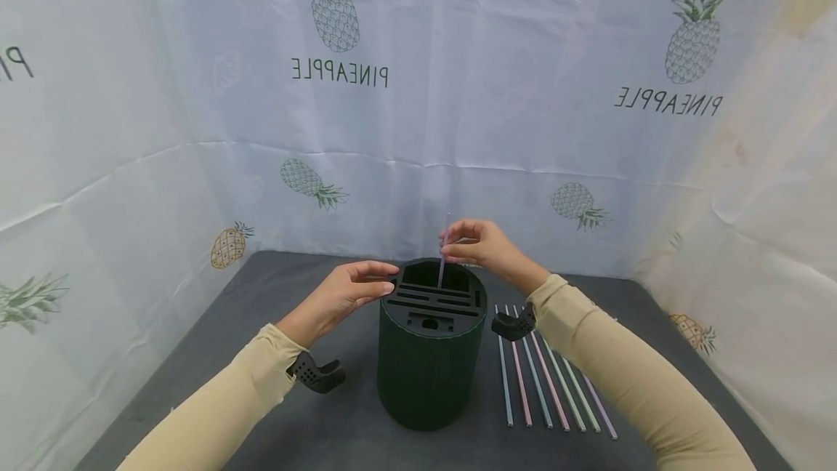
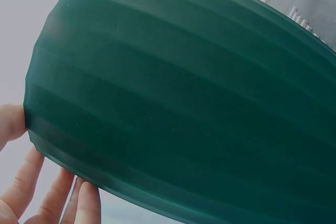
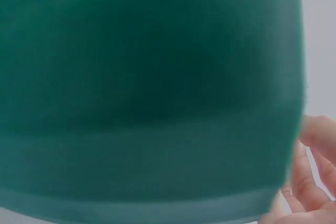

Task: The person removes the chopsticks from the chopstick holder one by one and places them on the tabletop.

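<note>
A dark green ribbed cylindrical holder (image 1: 425, 376) stands upright, with a black slotted top (image 1: 437, 304) and one large opening at the back. My right hand (image 1: 487, 247) pinches a thin purple straw (image 1: 441, 274) upright; its lower end dips into that large opening. At the left rim, my left hand (image 1: 340, 295) touches the holder with fairly straight fingers. The left wrist view has those fingers (image 2: 52, 192) against the holder's edge. In the right wrist view the green wall (image 3: 147, 77) fills most of the picture, and the straw is hidden.
Several pastel straws (image 1: 556, 384) in blue, pink, green and purple lie side by side on the dark grey table (image 1: 327, 427), right of the holder and partly beneath my right forearm. White curtains with pineapple prints (image 1: 418, 129) enclose the back and sides.
</note>
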### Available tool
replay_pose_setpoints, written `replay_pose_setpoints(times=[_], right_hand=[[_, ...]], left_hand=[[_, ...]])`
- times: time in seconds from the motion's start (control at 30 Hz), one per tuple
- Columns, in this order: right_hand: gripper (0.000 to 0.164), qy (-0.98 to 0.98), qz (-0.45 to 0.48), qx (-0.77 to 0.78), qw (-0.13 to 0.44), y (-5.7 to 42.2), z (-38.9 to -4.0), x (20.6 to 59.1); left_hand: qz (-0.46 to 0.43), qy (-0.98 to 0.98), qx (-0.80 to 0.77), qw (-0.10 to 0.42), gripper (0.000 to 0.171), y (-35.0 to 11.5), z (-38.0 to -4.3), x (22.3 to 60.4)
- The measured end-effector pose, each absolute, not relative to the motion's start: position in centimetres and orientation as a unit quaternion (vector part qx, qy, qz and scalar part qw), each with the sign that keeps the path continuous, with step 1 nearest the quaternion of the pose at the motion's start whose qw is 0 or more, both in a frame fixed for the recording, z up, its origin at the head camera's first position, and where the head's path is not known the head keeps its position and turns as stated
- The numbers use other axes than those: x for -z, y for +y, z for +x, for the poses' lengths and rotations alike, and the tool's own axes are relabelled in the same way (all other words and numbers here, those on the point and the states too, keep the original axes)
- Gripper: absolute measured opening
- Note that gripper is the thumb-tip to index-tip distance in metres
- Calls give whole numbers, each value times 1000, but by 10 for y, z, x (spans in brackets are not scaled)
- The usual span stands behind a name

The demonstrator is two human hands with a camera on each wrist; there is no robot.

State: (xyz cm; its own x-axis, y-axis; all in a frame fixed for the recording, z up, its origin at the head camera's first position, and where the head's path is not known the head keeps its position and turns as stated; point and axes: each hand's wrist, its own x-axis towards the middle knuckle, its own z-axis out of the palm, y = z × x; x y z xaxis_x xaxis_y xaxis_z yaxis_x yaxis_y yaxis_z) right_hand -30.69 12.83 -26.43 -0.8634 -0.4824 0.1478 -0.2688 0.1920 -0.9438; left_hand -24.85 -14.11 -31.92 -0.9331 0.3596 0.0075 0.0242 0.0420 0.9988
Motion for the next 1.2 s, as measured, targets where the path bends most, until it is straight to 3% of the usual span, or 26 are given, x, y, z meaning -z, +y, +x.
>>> replay_pose_setpoints(times=[0.37, 0.8, 1.0, 1.2], right_hand=[[19, 644, -260, 719, 24, 146, -294, 228], [31, 449, -217, 855, -146, 201, -292, 179], [35, 453, -163, 853, -202, 239, -295, 180], [33, 537, -97, 810, -214, 283, -298, 209]], left_hand=[[136, 707, -683, 124, 48, -141, -247, 319], [138, 708, -682, 125, 50, -141, -247, 320], [143, 707, -681, 126, 50, -142, -248, 320], [145, 708, -679, 126, 50, -141, -248, 320]])
